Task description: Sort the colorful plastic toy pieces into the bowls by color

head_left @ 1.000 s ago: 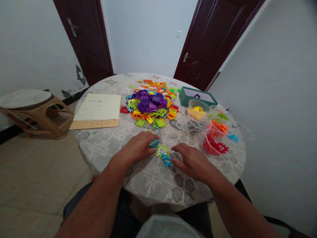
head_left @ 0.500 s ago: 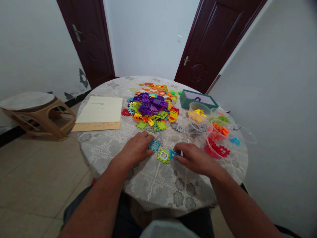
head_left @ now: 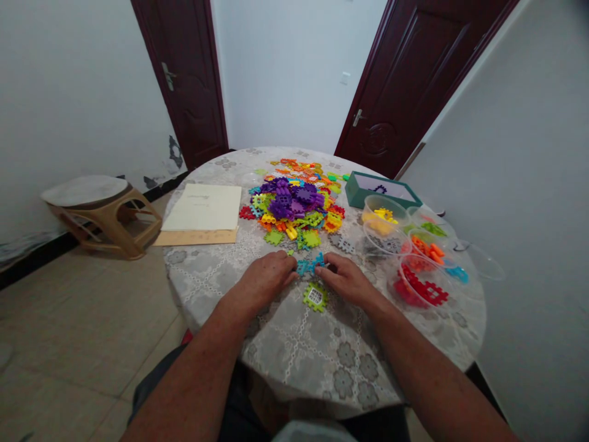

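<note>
My left hand (head_left: 267, 276) and my right hand (head_left: 343, 279) meet over the tablecloth, their fingertips on blue interlocking plastic pieces (head_left: 310, 265) held between them. The pieces look joined, though the fingers hide part of them. Just below my right hand, a green-and-yellow piece with a white window grid (head_left: 315, 297) lies flat on the cloth. Beyond my hands is a large heap of multicoloured interlocking pieces (head_left: 294, 205), with purple ones on top.
Clear plastic tubs of yellow (head_left: 384, 215), grey (head_left: 389, 242), orange (head_left: 426, 248) and red pieces (head_left: 421, 285) stand on the round table's right side. Behind them is a teal box (head_left: 381, 189). Paper sheets (head_left: 202, 207) lie left; a stool (head_left: 103, 215) stands beyond the table edge.
My hands have come together, and the blue pieces now sit joined between them. The green-and-yellow window piece stays on the cloth. The view has shifted slightly.
</note>
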{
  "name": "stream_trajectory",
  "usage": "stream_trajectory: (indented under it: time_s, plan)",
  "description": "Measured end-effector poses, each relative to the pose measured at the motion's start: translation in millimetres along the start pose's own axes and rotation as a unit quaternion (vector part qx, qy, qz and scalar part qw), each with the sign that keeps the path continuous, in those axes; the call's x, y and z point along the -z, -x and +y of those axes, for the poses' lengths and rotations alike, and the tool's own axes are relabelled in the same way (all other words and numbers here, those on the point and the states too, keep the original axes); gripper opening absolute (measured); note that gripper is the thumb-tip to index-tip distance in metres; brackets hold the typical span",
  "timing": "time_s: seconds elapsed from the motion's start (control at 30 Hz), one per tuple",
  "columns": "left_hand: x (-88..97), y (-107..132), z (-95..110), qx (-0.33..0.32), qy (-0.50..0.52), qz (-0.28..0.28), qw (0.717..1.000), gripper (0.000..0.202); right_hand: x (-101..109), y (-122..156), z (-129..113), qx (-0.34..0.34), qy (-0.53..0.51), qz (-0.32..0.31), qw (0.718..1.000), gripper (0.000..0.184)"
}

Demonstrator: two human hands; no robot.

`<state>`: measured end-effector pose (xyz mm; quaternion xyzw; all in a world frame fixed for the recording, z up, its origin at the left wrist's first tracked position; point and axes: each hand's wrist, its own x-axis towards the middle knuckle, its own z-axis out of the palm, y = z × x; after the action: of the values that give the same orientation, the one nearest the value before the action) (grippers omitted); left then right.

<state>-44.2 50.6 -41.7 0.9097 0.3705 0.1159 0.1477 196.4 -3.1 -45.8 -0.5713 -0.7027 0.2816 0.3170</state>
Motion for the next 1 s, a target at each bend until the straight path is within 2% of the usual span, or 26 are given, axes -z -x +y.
stream_trajectory:
  time_s: [0.17,0.27,0.37,0.47,0.53,0.63,0.77,0.9,1.0]
  plan:
    - [0.7,-2,-5,0.031,0.025,0.055,0.998,0.034,-5,1,3,0.034,-0.073,-0.002,0.997,0.022]
    - [0.1,-3,0,-0.002,0.09,0.082,0.993,0.034,-12,2,7,-0.003,-0.134,-0.004,0.991,0.024]
    - [-3.7,-4,5,-0.023,0.125,0.076,0.989,0.033,-19,1,9,-0.047,-0.223,0.021,0.973,0.026]
    - [-8.5,-8,6,-0.017,0.104,0.08,0.991,0.032,-18,-2,8,-0.07,-0.284,0.043,0.955,0.042]
    - [-9.9,-13,5,-0.003,0.065,0.11,0.992,0.031,-14,-5,9,-0.087,-0.288,0.064,0.952,0.053]
    - [-8.9,-26,4,0.017,-0.002,0.146,0.989,0.035,-5,-9,14,-0.123,-0.255,0.136,0.949,0.04]
    - [-13.2,-44,5,0.014,-0.062,0.102,0.993,0.046,3,-11,22,-0.148,-0.241,0.225,0.932,0.023]
    - [-26.9,-52,4,0.002,-0.092,0.066,0.994,0.051,6,-10,24,-0.134,-0.263,0.245,0.924,0.023]
    - [-29.9,-49,8,-0.032,-0.081,0.042,0.995,0.041,9,-10,26,-0.123,-0.278,0.259,0.917,0.024]
